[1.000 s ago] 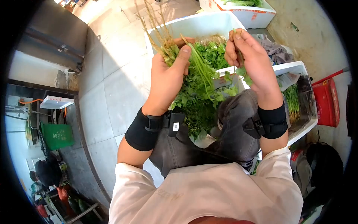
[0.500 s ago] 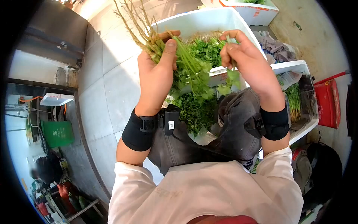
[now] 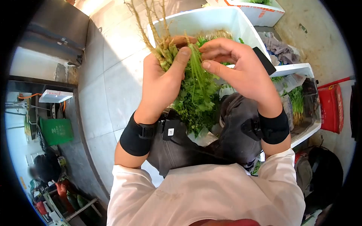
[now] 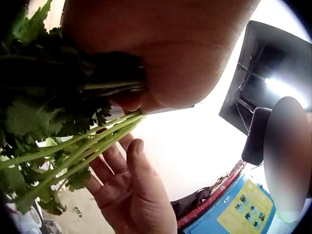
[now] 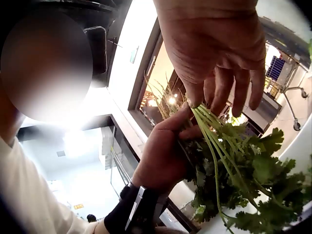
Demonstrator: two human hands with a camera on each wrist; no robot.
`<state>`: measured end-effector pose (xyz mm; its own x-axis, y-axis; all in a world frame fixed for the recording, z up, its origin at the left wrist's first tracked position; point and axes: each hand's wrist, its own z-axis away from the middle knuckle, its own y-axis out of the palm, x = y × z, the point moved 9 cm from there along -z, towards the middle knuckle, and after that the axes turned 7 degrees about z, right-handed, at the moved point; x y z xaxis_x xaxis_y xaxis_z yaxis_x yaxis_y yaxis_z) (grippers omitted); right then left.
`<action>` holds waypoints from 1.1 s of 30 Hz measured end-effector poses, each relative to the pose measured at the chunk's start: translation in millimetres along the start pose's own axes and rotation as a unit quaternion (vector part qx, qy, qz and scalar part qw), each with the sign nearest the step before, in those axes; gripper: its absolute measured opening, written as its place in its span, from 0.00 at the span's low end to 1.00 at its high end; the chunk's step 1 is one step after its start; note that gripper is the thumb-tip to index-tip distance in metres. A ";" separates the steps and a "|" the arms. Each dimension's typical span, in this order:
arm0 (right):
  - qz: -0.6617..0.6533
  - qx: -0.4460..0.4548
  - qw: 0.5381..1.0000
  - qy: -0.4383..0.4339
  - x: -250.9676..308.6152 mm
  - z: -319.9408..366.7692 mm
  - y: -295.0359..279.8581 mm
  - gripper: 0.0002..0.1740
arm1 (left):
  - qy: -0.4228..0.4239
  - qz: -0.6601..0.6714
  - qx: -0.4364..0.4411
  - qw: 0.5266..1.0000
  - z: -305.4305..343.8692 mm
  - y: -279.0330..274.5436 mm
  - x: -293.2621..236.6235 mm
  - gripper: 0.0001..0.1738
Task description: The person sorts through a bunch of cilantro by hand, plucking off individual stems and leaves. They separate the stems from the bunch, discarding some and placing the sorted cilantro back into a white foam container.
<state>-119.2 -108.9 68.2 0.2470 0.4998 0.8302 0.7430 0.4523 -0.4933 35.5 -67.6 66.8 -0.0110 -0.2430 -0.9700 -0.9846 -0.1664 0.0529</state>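
Note:
My left hand (image 3: 162, 84) grips a bunch of cilantro (image 3: 198, 84) by its stem bases, thumb laid across them. Long pale roots (image 3: 145, 32) stick out beyond the fist, while the leaves hang toward my knees. A few green stems fan out separately past the left thumb. Just right of these stems is my right hand (image 3: 243, 69), its fingers extended and loosely bent. In the left wrist view, the right palm (image 4: 119, 192) faces the stems with nothing gripped in it. The right wrist view shows the right thumb tip (image 5: 195, 97) right at the stem tops.
A white foam box (image 3: 241, 24) with more cilantro stands ahead. Beneath the bunch lies a heap of leafy greens (image 3: 196, 120). To the right, another foam box (image 3: 316, 101) holds thin green stalks (image 3: 296, 103), beside a red dustpan (image 3: 332, 107). Grey tiled floor (image 3: 96, 98) stretches left.
The right hand, earlier apart at the right with a leafy sprig in its fingers, has come left to the bunch; that sprig no longer shows in it. The left hand still grips the bunch.

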 end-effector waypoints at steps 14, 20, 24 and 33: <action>-0.095 -0.023 0.993 0.073 -13.0 -2.3 -8.5 0.10 | -0.012 -0.038 0.040 0.998 -8.2 13.4 14.5 0.16; -0.034 -0.031 0.995 0.091 -16.4 1.4 -8.1 0.09 | -0.074 -0.003 0.033 0.997 -9.4 13.9 18.1 0.16; -0.124 -0.028 0.989 0.073 -23.2 -1.6 -10.3 0.11 | -0.091 -0.004 0.014 0.996 -10.5 11.0 24.2 0.16; -0.064 -0.016 0.998 -0.021 3.9 2.5 -10.0 0.15 | -0.025 0.101 0.056 0.993 -5.8 16.8 6.2 0.20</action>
<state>-127.2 -109.6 75.7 0.1241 0.4702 0.8738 0.7862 0.4907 -0.3757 19.9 -77.5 63.1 -0.2160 -0.2114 -0.9532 -0.9747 -0.0106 0.2232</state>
